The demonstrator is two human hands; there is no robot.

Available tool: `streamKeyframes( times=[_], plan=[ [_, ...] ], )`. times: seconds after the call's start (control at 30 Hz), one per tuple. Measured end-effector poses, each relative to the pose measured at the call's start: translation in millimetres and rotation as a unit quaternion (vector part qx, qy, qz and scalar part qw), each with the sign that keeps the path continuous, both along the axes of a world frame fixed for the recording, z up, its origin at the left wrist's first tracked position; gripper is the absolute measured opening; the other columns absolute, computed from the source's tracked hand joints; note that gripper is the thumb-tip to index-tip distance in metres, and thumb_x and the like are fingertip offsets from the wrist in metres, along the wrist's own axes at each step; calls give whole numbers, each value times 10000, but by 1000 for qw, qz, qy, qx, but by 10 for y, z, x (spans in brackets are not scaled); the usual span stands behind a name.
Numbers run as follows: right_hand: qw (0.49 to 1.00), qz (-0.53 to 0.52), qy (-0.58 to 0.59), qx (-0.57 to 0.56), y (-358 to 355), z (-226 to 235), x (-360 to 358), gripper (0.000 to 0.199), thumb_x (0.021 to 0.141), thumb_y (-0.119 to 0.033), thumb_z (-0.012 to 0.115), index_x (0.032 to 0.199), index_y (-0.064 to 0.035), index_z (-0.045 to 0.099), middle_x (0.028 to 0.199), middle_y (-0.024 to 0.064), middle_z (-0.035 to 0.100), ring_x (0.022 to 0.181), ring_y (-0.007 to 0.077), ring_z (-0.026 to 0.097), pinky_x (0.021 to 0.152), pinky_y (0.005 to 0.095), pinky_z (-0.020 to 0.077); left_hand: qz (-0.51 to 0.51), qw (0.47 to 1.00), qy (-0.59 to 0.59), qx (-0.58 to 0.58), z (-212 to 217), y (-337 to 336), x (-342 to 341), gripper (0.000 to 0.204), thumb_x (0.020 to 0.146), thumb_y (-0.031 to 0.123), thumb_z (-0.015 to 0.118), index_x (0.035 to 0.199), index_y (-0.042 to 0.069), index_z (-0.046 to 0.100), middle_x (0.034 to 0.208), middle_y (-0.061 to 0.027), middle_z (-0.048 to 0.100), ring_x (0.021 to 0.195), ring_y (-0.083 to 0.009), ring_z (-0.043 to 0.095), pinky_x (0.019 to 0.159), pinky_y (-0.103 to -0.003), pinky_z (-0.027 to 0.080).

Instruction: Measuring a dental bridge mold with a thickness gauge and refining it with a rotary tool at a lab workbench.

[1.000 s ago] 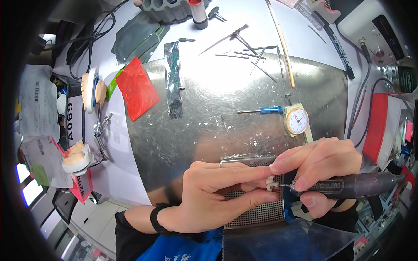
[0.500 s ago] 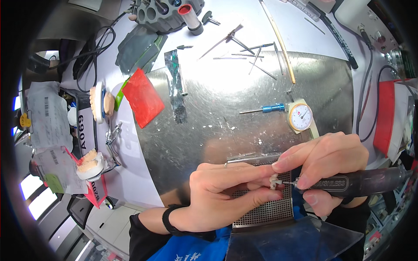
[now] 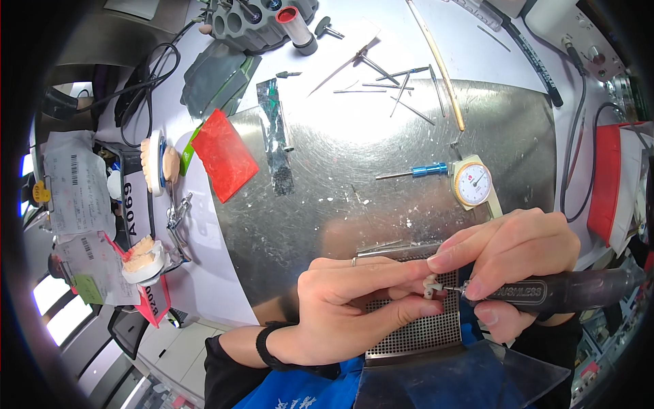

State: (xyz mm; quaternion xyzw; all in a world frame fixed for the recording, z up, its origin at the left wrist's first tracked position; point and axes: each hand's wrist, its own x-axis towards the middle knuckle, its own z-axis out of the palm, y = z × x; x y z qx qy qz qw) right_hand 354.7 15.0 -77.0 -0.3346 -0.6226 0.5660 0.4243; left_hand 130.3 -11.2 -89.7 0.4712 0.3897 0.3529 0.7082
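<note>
One counter (image 3: 477, 41), white, fills the frame; one large steel sheet (image 3: 381, 157) lies on its centre. One perforated metal grid (image 3: 415, 327) sits at lower centre, under the hands.

At far left, two white paper slips (image 3: 71, 184) with black barcode labels lie beside one dark tray. One red square sheet (image 3: 223, 154) lies at centre left, one red box (image 3: 606, 184) at the right edge. One grey tool holder (image 3: 252, 24) stands at top centre. Two tooth casts (image 3: 155, 163) are at left.

One round white dial gauge (image 3: 473, 184) and one blue-handled pick (image 3: 415, 171) lie right of centre.

Left hand (image 3: 347, 307): grip pressed together, pinching one small white tooth piece (image 3: 430, 286) at lower centre, above the grid. Right hand (image 3: 521, 262): grip closed around one dark rotary handpiece (image 3: 552, 293), its tip at the piece.
</note>
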Motion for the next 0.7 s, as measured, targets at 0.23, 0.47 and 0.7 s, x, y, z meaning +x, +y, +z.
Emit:
streamKeyframes(
  times=[0.23, 0.47, 0.7],
  plan=[
    [1000, 8, 9, 10, 7, -32, -9, 118, 740, -56, 775, 791, 15, 697, 758, 106, 667, 883, 342, 734, 852, 459, 599, 3, 1000, 6, 20, -9, 8, -3, 379, 756, -111, 785, 1115, -118, 664, 918, -211, 728, 845, -244, 737, 745, -317, 611],
    [999, -7, 10, 30, -1, -46, -19, 109, 765, -78, 756, 781, -3, 678, 736, 80, 646, 862, 324, 736, 819, 446, 612, -2, 1000, -6, 6, -33, -2, -12, 373, 764, -106, 780, 1118, -121, 662, 921, -204, 730, 878, -235, 732, 767, -321, 605],
    [999, -4, 8, 37, 6, -52, -17, 135, 788, -116, 759, 786, -12, 672, 737, 72, 636, 858, 313, 735, 809, 443, 616, 5, 1000, -24, -9, -22, -4, 1, 370, 775, -110, 768, 1130, -112, 664, 947, -192, 732, 884, -230, 730, 792, -315, 595]
  ],
)
